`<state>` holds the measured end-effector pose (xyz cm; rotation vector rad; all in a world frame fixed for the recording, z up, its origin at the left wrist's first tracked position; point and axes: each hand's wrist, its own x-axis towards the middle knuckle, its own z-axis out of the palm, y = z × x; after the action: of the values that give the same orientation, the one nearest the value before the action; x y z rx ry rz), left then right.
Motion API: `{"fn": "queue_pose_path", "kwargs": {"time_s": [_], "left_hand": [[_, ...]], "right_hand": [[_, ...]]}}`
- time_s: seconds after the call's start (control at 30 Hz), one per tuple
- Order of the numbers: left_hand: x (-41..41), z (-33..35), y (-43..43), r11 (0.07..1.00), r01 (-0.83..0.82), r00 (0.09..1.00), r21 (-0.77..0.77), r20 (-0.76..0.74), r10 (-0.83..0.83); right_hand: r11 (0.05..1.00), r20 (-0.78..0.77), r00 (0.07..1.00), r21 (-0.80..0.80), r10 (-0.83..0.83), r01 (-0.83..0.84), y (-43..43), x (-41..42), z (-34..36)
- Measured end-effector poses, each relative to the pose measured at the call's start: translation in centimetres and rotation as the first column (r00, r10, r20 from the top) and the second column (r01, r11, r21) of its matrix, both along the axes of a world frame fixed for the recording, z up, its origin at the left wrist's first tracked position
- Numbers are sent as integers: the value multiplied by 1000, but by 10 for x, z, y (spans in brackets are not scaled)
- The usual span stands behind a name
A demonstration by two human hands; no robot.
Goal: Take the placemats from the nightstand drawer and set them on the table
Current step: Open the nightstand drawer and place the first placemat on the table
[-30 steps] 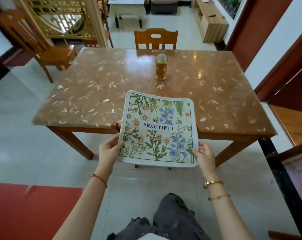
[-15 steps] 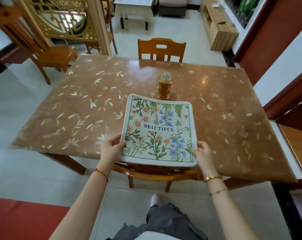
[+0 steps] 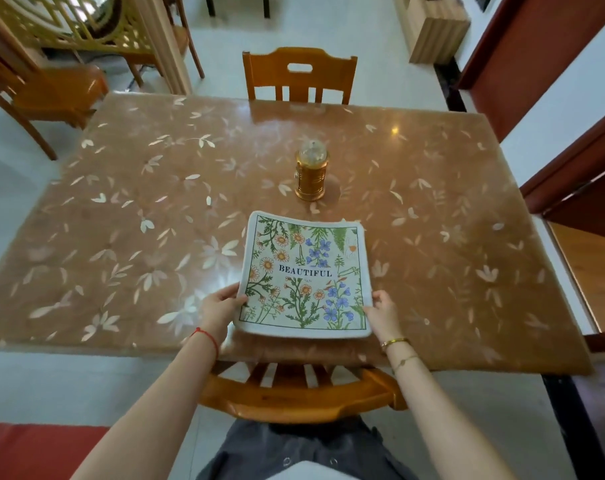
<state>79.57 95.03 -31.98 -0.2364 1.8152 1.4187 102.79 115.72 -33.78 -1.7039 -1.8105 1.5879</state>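
A square white placemat (image 3: 306, 275), printed with flowers and the word BEAUTIFUL, is held over the near middle of the brown leaf-patterned table (image 3: 138, 216). My left hand (image 3: 221, 306) grips its near left corner and my right hand (image 3: 380, 311) grips its near right corner. The mat's near edge is raised slightly off the tabletop; whether its far edge touches the surface I cannot tell. It looks thick, so there may be more than one mat stacked.
A small golden lantern-like ornament (image 3: 310, 174) stands just beyond the mat. A wooden chair (image 3: 294, 393) is tucked in at the near edge in front of me, another chair (image 3: 299, 76) at the far side, a third chair (image 3: 51, 95) at the left.
I have stepped up to the table and carried the placemat forward, from beyond the table's near edge to over its surface. Both hands kept their grip.
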Motion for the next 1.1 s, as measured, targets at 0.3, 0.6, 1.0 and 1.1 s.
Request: {"fn": "queue_pose_path", "kwargs": {"time_s": [0.3,0.6,1.0,1.1], "left_hand": [[-1,-25,-9,999,-31,985,-21,171,34],[-3,-38,-24,932,298,934,-206,-136,-329],[-3,-50,-25,890,340,885,-304,-217,-412],[-3,-50,-24,888,342,885,-308,-212,-415]], "right_hand": [[996,43,998,-78,-50,53,-11,-4,-23],[992,252,964,-70,-86,107,-25,6,-33],[995,299,952,-56,-63,83,-32,11,-35],[996,320,944,1,-83,88,-35,10,-37]]}}
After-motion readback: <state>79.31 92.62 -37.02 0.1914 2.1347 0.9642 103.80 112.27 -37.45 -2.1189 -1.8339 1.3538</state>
